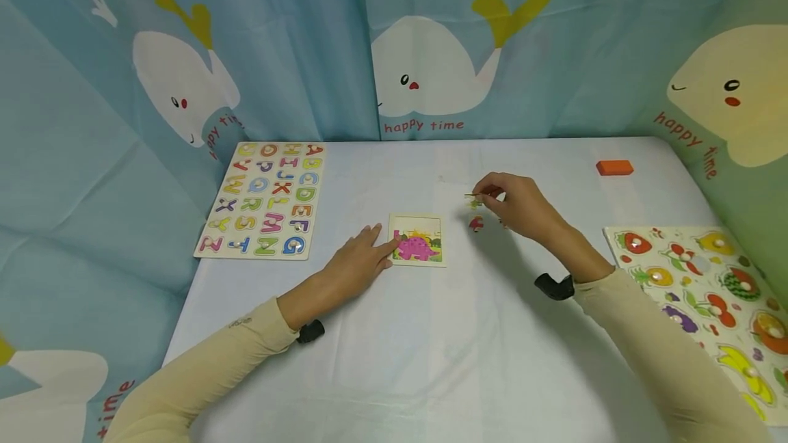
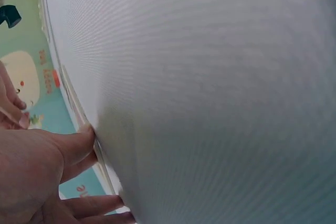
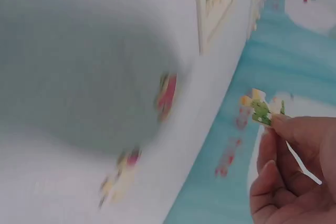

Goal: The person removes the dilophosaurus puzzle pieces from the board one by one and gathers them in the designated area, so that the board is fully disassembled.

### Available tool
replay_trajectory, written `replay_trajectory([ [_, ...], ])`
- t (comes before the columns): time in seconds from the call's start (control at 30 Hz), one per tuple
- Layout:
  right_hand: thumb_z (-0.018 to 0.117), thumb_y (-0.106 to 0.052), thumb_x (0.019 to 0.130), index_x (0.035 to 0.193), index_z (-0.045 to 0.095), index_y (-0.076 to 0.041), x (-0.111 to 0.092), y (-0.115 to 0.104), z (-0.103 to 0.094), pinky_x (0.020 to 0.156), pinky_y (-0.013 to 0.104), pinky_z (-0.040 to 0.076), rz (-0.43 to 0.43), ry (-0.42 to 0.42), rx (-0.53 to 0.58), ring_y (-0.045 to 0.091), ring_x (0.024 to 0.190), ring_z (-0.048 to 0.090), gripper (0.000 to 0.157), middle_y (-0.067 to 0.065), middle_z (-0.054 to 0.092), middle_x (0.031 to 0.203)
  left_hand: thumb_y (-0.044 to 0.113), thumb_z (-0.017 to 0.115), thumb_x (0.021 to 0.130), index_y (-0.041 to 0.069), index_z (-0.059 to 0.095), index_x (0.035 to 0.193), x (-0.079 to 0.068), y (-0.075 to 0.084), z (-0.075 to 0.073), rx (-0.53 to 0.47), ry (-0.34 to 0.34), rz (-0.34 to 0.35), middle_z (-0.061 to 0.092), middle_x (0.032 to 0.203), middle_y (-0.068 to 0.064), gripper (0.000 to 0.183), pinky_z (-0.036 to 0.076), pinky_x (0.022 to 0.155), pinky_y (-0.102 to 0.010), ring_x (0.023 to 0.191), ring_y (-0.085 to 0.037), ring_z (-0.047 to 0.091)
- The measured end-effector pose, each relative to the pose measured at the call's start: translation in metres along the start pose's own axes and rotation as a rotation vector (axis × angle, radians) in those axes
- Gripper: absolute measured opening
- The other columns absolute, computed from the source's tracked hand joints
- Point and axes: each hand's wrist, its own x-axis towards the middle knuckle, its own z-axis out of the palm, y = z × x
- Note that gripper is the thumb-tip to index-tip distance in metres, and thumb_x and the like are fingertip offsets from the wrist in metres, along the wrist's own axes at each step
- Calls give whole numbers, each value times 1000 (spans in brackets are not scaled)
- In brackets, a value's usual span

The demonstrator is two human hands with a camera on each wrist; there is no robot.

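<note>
A small square jigsaw board point(image 1: 417, 262) with a pink dinosaur picture lies mid-table, its upper part bare. My left hand point(image 1: 355, 262) rests at the board's left edge, its fingers fairly straight and one fingertip on the picture. In the left wrist view, the thumb point(image 2: 79, 145) touches the board's edge. Above the table to the right, my right hand point(image 3: 299, 166) pinches a jigsaw piece point(image 3: 261, 109) with green and yellow print between thumb and finger. Beneath that hand lie two loose pieces, a red-and-green piece point(image 3: 166, 97) and a paler piece point(image 3: 122, 174), both blurred.
An alphabet puzzle board point(image 1: 261, 200) lies at the back left. A fruit puzzle board point(image 1: 695, 279) lies along the right side, partly behind the right sleeve. An orange block point(image 1: 614, 167) sits at the back right. Whale-printed curtains point(image 1: 295, 74) stand around the table.
</note>
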Motion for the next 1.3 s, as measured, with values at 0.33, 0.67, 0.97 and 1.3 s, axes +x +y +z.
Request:
replay_trajectory([
  [0.33, 64, -14, 106, 114, 70, -2, -27, 54, -48, 85, 37, 51, 211, -163, -37, 29, 104, 65, 15, 15, 73, 110, 29, 57, 111, 18, 54, 156, 0, -1, 1, 3, 1, -4, 39, 163, -30, 47, 42, 115, -65, 151, -49, 39],
  [0.67, 61, -13, 107, 124, 62, 7, -43, 107, -74, 79, 29, 52, 389, -384, 23, 24, 99, 57, 27, 15, 67, 112, 29, 56, 111, 20, 52, 158, 1, 0, 1, 6, -19, -20, 37, 165, -28, 48, 40, 117, -64, 152, -48, 38],
  [0.97, 63, -11, 105, 114, 65, 8, -46, 113, -57, 78, 34, 47, 352, -325, -47, 27, 95, 56, 21, 19, 67, 109, 30, 55, 112, 20, 51, 158, 0, 0, 2, 0, -18, -26, 36, 166, -28, 48, 40, 117, -63, 153, -47, 37],
  [1.3, 60, -5, 103, 122, 60, 8, -47, 103, -42, 83, 50, 51, 405, -239, -137, 41, 100, 58, 23, 31, 63, 114, 29, 55, 111, 20, 53, 158, 1, 0, 3, -8, -6, -22, 37, 165, -29, 47, 40, 116, -65, 152, -49, 38],
])
